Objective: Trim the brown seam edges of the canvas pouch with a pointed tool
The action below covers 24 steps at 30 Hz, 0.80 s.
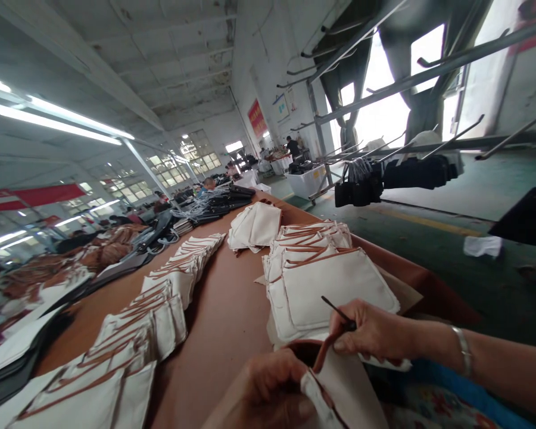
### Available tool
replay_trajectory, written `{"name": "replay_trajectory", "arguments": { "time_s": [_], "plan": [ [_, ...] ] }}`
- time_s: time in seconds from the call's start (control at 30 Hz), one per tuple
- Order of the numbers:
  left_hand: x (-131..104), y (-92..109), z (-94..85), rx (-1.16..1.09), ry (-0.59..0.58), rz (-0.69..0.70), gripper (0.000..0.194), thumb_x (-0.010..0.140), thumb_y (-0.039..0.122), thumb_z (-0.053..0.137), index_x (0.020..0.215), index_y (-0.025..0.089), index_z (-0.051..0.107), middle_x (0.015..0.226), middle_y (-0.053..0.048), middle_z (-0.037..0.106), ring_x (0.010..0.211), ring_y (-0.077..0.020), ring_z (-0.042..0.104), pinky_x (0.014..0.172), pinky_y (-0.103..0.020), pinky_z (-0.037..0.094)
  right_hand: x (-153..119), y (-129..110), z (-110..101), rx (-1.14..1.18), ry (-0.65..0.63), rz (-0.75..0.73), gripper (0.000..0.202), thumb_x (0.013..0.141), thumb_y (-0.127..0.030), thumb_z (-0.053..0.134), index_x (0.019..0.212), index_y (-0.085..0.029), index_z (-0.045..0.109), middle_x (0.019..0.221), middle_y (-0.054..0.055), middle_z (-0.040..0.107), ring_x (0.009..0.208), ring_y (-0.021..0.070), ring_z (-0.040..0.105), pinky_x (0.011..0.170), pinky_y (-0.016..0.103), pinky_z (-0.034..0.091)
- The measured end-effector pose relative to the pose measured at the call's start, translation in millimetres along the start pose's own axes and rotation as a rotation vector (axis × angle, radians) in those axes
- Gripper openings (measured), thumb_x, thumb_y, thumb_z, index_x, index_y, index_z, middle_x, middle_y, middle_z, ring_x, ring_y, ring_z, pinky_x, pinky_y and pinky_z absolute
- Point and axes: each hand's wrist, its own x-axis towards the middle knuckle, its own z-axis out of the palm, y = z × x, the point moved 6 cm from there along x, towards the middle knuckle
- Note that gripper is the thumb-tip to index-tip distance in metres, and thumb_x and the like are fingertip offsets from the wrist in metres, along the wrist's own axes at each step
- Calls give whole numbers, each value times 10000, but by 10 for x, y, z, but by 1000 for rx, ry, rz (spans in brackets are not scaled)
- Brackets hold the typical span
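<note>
Far left, at the desk's [226, 316] near edge: dark flat pieces [9, 369] stacked in a low pile, blurred. Beside them, a long overlapping row of white pouches with brown trim [161, 304], running away up the brown desk top toward a further small heap of the same white pieces [254, 226]. Beyond that, dark bags and pale cords [209, 205] farther up the desk, other people seated behind them, too small to tell apart.

Low centre: left hand [268, 390], fingers curled shut on the near edge of a white pouch [343, 396] with a brown border, thumb pressed on its folded corner. Grip closed, holding the pouch just above the desk edge, close to the body.

Just to the right: right hand [373, 330], fingers pinched tight around a thin dark brush [337, 311], its handle slanting up and to the left, its tip down at the brown trim of the held pouch. A silver bracelet [463, 351] on that wrist.

Directly behind both hands: a stack of white pouches [335, 286] edged in brown, lying flat on a sheet of brown card, more of the same fanned out behind it.

Right of the desk: green floor [429, 238], a white scrap [482, 245] lying on it, and overhead a metal rack [411, 83] with black bags [393, 179] hanging from its rods.
</note>
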Motion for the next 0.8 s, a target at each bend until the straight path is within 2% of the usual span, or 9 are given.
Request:
{"name": "replay_trajectory", "arguments": {
  "time_s": [0.07, 0.13, 0.2, 0.27, 0.37, 0.47, 0.57, 0.7, 0.8],
  "plan": [
    [135, -16, 34, 125, 1, 99, 341, 792, 507, 746, 888, 180, 760, 992, -90, 703, 910, -217, 649, 831, -316, 477, -78, -159, -73, -199, 62, -142, 157, 755, -230, 684, 888, -148, 666, 734, 3, 614, 647, 131, 559, 586, 230, 450],
    [234, -45, 21, 228, 48, 176, 381, 774, 553, 736, 891, 190, 749, 1133, -119, 674, 1035, -282, 631, 865, -359, 497, -216, -460, -139, -325, 124, -321, 204, 754, -178, 664, 955, -149, 681, 886, 36, 637, 824, 170, 579, 747, 272, 455],
    [305, -71, 9, 290, 91, 201, 360, 761, 533, 753, 899, 200, 743, 1242, -123, 636, 1122, -313, 591, 882, -357, 498, -339, -721, -142, -293, 85, -402, 244, 825, -214, 618, 1058, -152, 655, 907, 31, 634, 792, 152, 568, 739, 261, 447],
    [359, -85, 8, 298, 114, 193, 321, 764, 480, 764, 909, 195, 746, 1221, -113, 640, 1083, -298, 594, 878, -333, 486, -403, -851, -81, -209, -27, -389, 247, 830, -231, 634, 1063, -147, 637, 905, 18, 629, 755, 129, 547, 691, 226, 440],
    [426, -139, 19, 242, 108, 106, 257, 758, 401, 774, 844, 162, 734, 945, -62, 665, 809, -191, 592, 737, -259, 458, -394, -792, -1, -145, -111, -276, 290, 764, -258, 728, 1007, -141, 619, 832, -15, 599, 683, 101, 497, 599, 185, 408],
    [467, -220, 17, 131, 105, 15, 278, 693, 381, 821, 783, 159, 680, 712, 4, 581, 627, -109, 469, 579, -204, 350, -346, -684, 1, -136, -99, -241, 237, 781, -272, 721, 942, -135, 615, 781, -26, 582, 656, 91, 483, 583, 178, 395],
    [505, -271, 14, 15, 117, 9, 447, 602, 512, 859, 777, 155, 655, 704, 8, 558, 602, -96, 428, 543, -207, 291, -323, -666, -27, -188, -110, -257, 123, 811, -203, 651, 905, -130, 621, 761, -26, 579, 651, 88, 481, 584, 179, 390],
    [585, -296, 5, 58, 171, 53, 471, 642, 579, 818, 679, 153, 620, 684, 0, 549, 595, -101, 446, 563, -227, 318, -323, -685, -81, -206, -125, -207, 105, 853, -206, 582, 908, -128, 627, 748, -23, 578, 643, 88, 471, 565, 176, 382],
    [653, -323, 7, 69, 181, 57, 472, 633, 575, 827, 681, 147, 633, 683, -7, 569, 589, -100, 457, 557, -225, 327, -357, -753, -93, -469, -72, -269, 110, 881, -200, 534, 913, -139, 620, 774, 5, 624, 638, 107, 509, 568, 214, 378]
  ]
}}
